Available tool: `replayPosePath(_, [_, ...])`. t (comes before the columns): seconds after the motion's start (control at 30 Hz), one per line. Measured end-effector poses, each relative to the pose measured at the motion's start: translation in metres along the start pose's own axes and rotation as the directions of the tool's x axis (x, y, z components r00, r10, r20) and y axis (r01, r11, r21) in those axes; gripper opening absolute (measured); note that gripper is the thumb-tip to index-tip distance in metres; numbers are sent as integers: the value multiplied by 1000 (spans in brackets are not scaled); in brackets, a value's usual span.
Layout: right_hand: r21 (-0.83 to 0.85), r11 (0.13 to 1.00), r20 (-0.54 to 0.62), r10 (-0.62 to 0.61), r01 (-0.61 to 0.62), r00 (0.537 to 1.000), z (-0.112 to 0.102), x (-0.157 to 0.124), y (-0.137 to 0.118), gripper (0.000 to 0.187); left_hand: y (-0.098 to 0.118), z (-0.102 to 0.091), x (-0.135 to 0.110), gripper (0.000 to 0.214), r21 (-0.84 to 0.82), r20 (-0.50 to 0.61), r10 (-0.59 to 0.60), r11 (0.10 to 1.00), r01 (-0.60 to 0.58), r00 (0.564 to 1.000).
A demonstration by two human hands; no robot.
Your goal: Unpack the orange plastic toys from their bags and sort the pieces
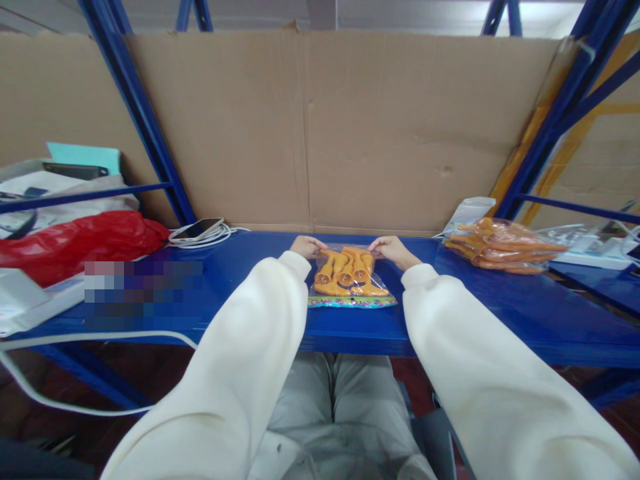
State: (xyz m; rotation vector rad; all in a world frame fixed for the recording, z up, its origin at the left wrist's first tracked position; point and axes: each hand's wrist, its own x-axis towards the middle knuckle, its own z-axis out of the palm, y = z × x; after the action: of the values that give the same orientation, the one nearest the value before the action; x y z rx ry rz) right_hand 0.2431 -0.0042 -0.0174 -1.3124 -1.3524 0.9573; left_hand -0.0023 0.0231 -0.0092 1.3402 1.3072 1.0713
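Observation:
A clear plastic bag (355, 302) lies in front of me on the blue tabletop, with a colourful printed strip along its near edge. Several orange, hollow-ended pieces (344, 270) show through it; I cannot tell what they are. At the bag's far left corner, my left hand (306, 247) is closed, thumb and fingers pinching the plastic. My right hand (394, 251) pinches the far right corner in the same way. Part of the fingertips is hard to make out at this distance.
More bags of orange pieces (503, 247) are piled on the right, by a white power strip (595, 259). On the left are a phone (200, 230) with a coiled white cable and a red plastic bag (90, 240). A cardboard panel (350, 133) closes off the back between blue posts.

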Motion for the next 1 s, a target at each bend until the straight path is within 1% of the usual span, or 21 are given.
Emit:
replayPosePath(0.1, [-190, 973, -19, -135, 129, 991, -1, 6, 4, 29, -2, 0, 2, 29, 26, -7, 11, 1000, -11, 1000])
replayPosePath(0.2, [-379, 887, 33, -274, 266, 961, -4, 9, 4, 29, -4, 0, 5, 30, 64, 11, 31, 997, -32, 999])
replayPosePath(0.3, [-520, 787, 111, -325, 334, 939, -6, 8, -1, 32, -6, -1, 5, 29, 127, 30, 72, 989, -75, 997])
replayPosePath(0.37, [-604, 718, 149, -323, 344, 935, -6, 5, -6, 33, -5, -1, 4, 29, 227, 32, 111, 967, -115, 993])
replayPosePath(0.43, [-683, 646, 167, -317, 341, 934, -3, 0, -12, 32, -4, -1, 2, 28, 369, 40, 168, 914, -171, 985])
replayPosePath(0.53, [-781, 538, 165, -313, 318, 935, 5, -11, -21, 25, 1, 1, -1, 27, 569, 87, 262, 779, -264, 961])
replayPosePath(0.6, [-830, 464, 173, -314, 310, 933, 11, -19, -27, 22, 5, 4, -5, 25, 657, 121, 299, 691, -302, 947])
replayPosePath(0.67, [-853, 410, 200, -316, 324, 927, 16, -25, -30, 25, 9, 8, -9, 24, 702, 154, 323, 629, -333, 934])
replayPosePath(0.73, [-842, 399, 244, -320, 364, 915, 21, -27, -32, 28, 13, 12, -14, 23, 699, 199, 353, 603, -385, 914])
replayPosePath(0.8, [-810, 421, 284, -328, 409, 901, 24, -28, -32, 31, 15, 16, -19, 24, 668, 244, 373, 605, -434, 895])
replayPosePath(0.9, [-760, 473, 302, -350, 446, 887, 27, -28, -32, 34, 18, 21, -27, 26, 642, 284, 377, 608, -466, 882])
replayPosePath(1.0, [-681, 559, 289, -389, 474, 875, 29, -25, -29, 28, 18, 24, -31, 28, 639, 273, 395, 607, -473, 877])
